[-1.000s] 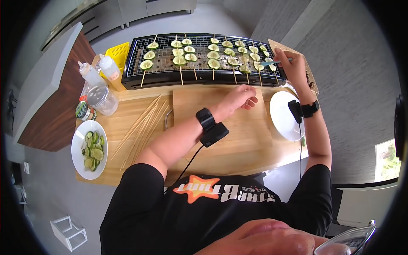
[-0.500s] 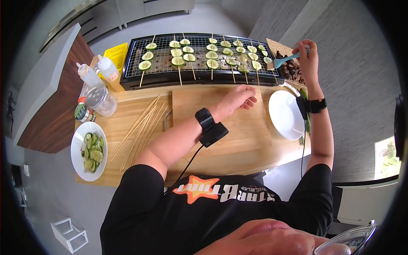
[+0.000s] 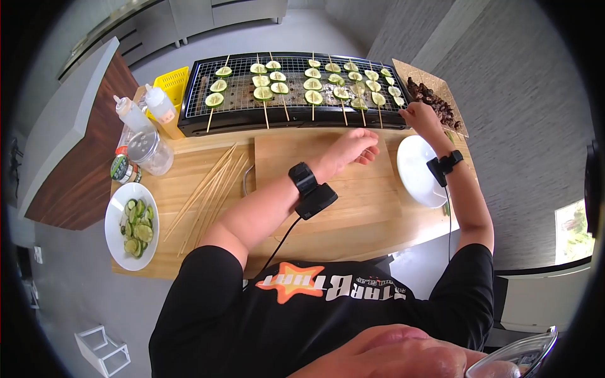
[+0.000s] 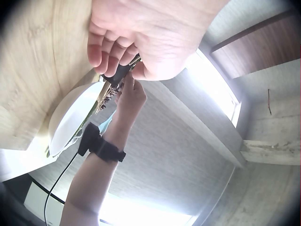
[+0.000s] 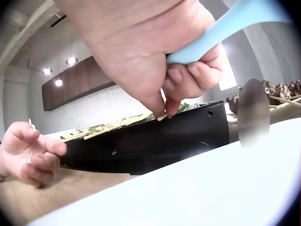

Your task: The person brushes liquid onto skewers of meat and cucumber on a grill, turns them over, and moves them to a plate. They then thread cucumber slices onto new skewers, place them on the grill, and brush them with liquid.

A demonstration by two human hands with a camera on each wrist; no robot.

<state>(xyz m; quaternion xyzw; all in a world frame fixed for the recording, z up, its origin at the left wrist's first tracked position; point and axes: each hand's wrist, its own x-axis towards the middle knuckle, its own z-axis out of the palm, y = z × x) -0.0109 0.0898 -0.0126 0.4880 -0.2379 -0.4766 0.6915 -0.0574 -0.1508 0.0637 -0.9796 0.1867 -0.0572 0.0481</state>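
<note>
One white bowl (image 3: 114, 217) of sliced green veg sits at the far left of the tabletop (image 3: 195, 143), with two squeeze bottles (image 3: 129, 113) and a shaker jar (image 3: 151, 154) between it and the back. Next over there's a bunch of bare sticks (image 3: 205, 186), then the long black grill (image 3: 252, 123), loaded with green-rimmed slices (image 3: 263, 93) on skewers.

Left hand (image 3: 353, 150) is over the cutting board (image 3: 315, 189), just in front of the grill. Its grip is relaxed, fingers loosely curled, nothing in it; can't tell if it touches the wood. Then comes a second white bowl (image 3: 419, 173).

Right hand (image 3: 423, 118) is doing the work, at the grill's front right corner: thumb and forefinger pinch the end of a skewer (image 5: 162, 117), and a blue brush (image 5: 225, 27) is tucked in that same grip. Dark chunks (image 3: 435, 104) lie just beyond.

My read: this is the turn-or-shift step for that skewer, brush parked meanwhile. I'd guess it calls for a firm pinch, a small wrist roll, and the brush held clear of the slices.
</note>
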